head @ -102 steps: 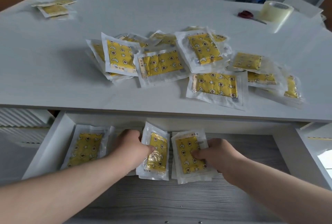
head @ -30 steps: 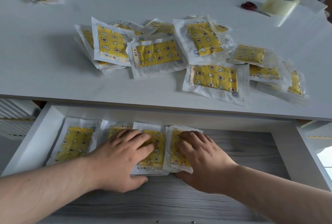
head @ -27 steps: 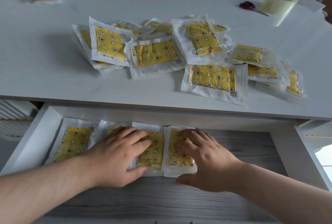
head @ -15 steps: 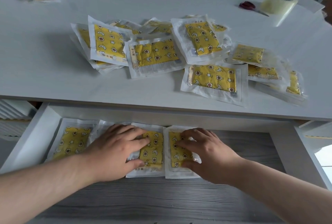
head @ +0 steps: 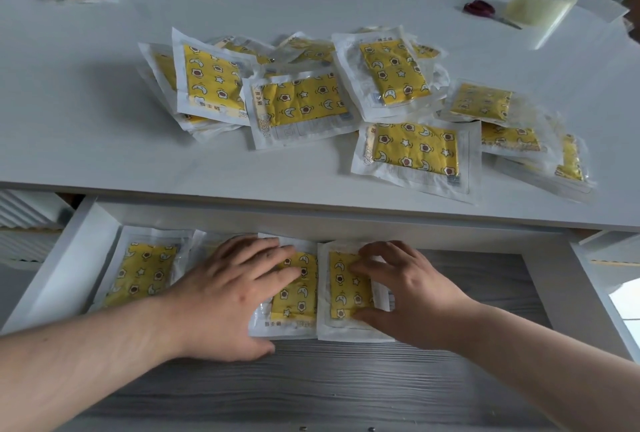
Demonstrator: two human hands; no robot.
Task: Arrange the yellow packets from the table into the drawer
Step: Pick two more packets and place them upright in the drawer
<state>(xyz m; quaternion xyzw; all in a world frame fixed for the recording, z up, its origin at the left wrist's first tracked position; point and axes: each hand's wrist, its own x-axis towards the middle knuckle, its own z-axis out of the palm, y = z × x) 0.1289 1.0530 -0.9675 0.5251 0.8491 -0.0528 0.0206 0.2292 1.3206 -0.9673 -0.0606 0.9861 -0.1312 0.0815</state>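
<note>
We have both hands down in the drawer (head: 79, 251), on the row of packets along its back left. Our left hand (head: 228, 296) lies flat, fingers straight and close together, pressing on the middle packet (head: 298, 296); its palm hides whatever lies between that one and the left packet (head: 142, 272), which sits bare just beside the drawer's left wall. Our right hand (head: 412, 296) rests on the right packet (head: 343, 289) with fingers spread and a little arched, tips pressing on the yellow and thumb near its front edge; it grips nothing. The packets in the row lie side by side, edges touching or slightly overlapped, long axes running away from us. The next move, we judge, turns on this: the row ends under our right hand, the bare floor (head: 485, 275) opens to the right of it, and the pile (head: 304, 102) on the table (head: 86, 113) lies up and beyond the drawer's back edge. The front packet (head: 415, 151) of that pile lies crosswise, almost straight ahead of our right hand and nearer to it than to the left. So we would expect the right hand to reach up for it, and the packet would need a quarter turn to match the row. By our count the job is in its early part, with far more packets on the table than in the drawer.
</note>
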